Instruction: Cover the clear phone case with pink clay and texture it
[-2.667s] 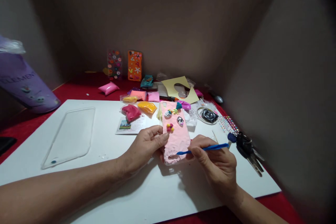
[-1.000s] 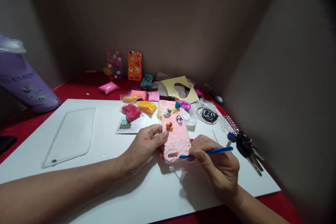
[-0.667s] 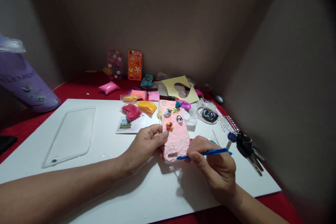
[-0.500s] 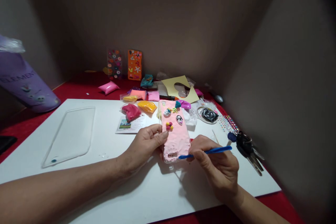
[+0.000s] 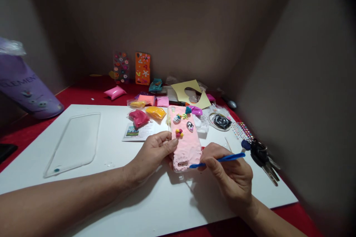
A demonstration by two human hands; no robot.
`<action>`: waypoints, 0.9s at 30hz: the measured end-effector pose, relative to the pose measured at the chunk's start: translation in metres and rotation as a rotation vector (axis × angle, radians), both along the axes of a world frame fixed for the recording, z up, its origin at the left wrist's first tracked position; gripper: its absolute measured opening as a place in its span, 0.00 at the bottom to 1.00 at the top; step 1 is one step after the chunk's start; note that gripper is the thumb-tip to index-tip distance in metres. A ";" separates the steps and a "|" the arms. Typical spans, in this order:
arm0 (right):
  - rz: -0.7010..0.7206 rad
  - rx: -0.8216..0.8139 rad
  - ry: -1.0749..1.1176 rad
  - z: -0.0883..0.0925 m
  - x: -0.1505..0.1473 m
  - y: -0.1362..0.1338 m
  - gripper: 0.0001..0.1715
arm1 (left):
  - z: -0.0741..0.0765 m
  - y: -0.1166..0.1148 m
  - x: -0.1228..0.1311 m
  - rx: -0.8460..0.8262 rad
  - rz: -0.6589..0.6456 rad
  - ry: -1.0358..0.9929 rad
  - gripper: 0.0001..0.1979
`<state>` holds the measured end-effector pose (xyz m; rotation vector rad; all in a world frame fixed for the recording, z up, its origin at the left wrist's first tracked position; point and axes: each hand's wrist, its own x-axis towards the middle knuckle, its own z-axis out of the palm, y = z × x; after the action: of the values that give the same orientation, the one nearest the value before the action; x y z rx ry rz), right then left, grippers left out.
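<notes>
A phone case coated in pink clay (image 5: 187, 144) is tilted up above the white board (image 5: 116, 200), with several small decorations on its upper half. My left hand (image 5: 155, 152) grips its left edge, thumb on the front. Between thumb and fingers, my right hand (image 5: 228, 174) pinches a blue modelling tool (image 5: 230, 157). The tool's tip touches the case's lower right corner, beside the small cutout. The clay looks rough and uneven near this lower end. Fingers behind the case are hidden.
A clear case (image 5: 75, 144) lies on the board's left. Clay packets (image 5: 139, 118), a card (image 5: 139, 132) and yellow paper (image 5: 180, 90) sit behind the pink case. Keys (image 5: 263, 157) and stick-on gems (image 5: 241, 130) are at right. A purple bag (image 5: 27, 85) stands far left.
</notes>
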<state>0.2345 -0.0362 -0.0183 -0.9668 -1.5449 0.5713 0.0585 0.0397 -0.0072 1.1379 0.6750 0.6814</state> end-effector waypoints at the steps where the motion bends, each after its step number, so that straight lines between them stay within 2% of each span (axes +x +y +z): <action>1: 0.003 -0.006 -0.006 0.000 0.000 0.000 0.07 | 0.000 0.000 0.000 -0.001 0.001 -0.001 0.12; 11: -0.014 -0.065 -0.013 -0.002 -0.002 0.001 0.07 | -0.001 0.001 0.000 -0.009 -0.004 -0.005 0.13; 17: -0.012 -0.019 0.018 0.000 -0.001 0.000 0.07 | -0.002 0.002 -0.001 -0.006 -0.014 -0.004 0.13; 27: 0.014 -0.032 -0.028 -0.002 0.000 0.001 0.07 | -0.001 0.000 0.001 0.013 0.013 0.011 0.14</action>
<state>0.2350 -0.0351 -0.0198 -0.9926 -1.5723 0.5965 0.0594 0.0397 -0.0079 1.1507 0.6884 0.6922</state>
